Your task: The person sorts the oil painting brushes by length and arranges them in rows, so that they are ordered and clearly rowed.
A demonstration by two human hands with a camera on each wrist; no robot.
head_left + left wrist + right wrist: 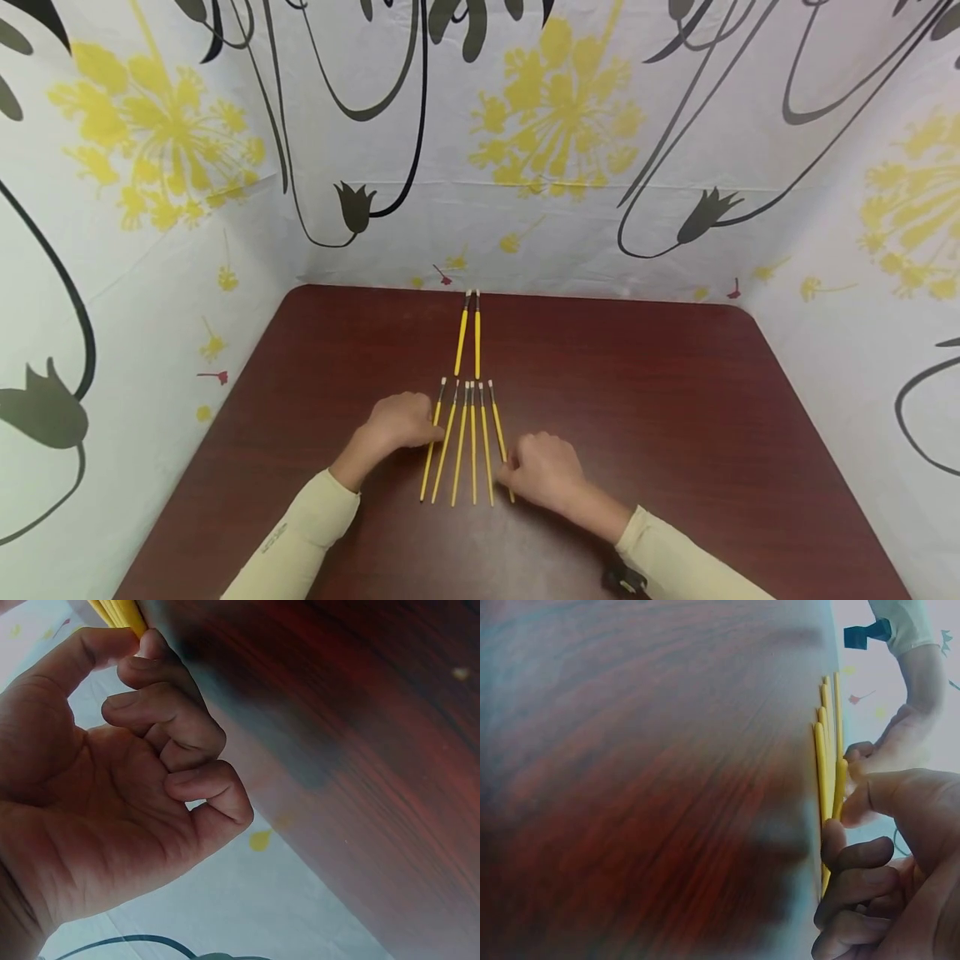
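Note:
In the head view, several slim yellow-handled paintbrushes lie in a fan on the table, bristles pointing away. My left hand (pixel 405 419) pinches the leftmost paintbrush (pixel 427 469) between thumb and index finger. At the opposite side, the rightmost paintbrush (pixel 498 421) is pinched by my right hand (pixel 546 472) near its handle's lower half. Between the hands are the middle paintbrushes (pixel 473 454). The left wrist view has yellow handles (pixel 120 613) at the fingertips, other fingers curled. In the right wrist view, a yellow handle (pixel 841 784) sits between thumb and index finger.
Two more paintbrushes (pixel 477 346) lie beyond the fan, their tips at the far edge of the dark red-brown table (pixel 637 375). Patterned white cloth (pixel 562 233) rises around the table's back and sides. A small black object (pixel 624 579) is beneath the right sleeve.

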